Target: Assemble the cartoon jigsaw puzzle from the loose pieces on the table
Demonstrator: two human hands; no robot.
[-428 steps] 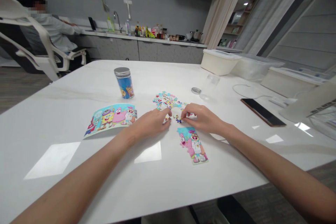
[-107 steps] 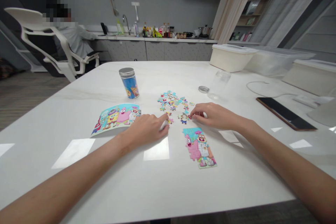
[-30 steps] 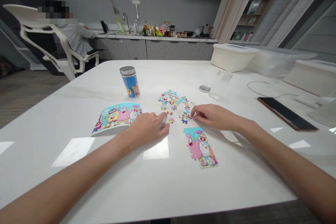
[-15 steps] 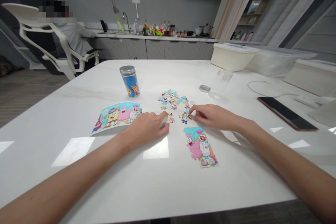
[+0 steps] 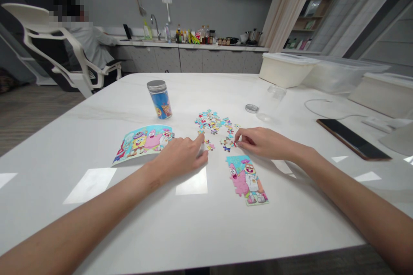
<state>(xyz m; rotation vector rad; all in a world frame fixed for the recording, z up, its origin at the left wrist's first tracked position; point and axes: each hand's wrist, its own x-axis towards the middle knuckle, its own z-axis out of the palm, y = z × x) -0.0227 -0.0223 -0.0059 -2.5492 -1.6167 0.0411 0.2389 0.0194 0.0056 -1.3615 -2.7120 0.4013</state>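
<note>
Loose jigsaw puzzle pieces (image 5: pixel 213 122) lie in a heap at the middle of the table. My left hand (image 5: pixel 180 154) rests to their left, thumb and index finger apart, holding nothing; its index fingertip is beside a few pieces. At the heap's right edge, my right hand (image 5: pixel 258 142) has its fingertips closed on a small reddish puzzle piece (image 5: pixel 235 144), mostly hidden by them. Nearer to me is a joined puzzle section (image 5: pixel 247 180) with a pink starfish and a figure in white. A curved picture sheet (image 5: pixel 143 142) lies left, partly behind my left hand.
A jar with a metal lid (image 5: pixel 159 99) stands at the back left. To the right are a loose lid (image 5: pixel 252 108), a clear jar (image 5: pixel 274 94), a phone (image 5: pixel 353 139), a cable and storage boxes (image 5: pixel 287 68). A person (image 5: pixel 92 47) sits in the left background.
My right fingertips have shifted slightly right and down, with a reddish piece at them. The left index finger has drawn back a little. The joined section lies where it was.
</note>
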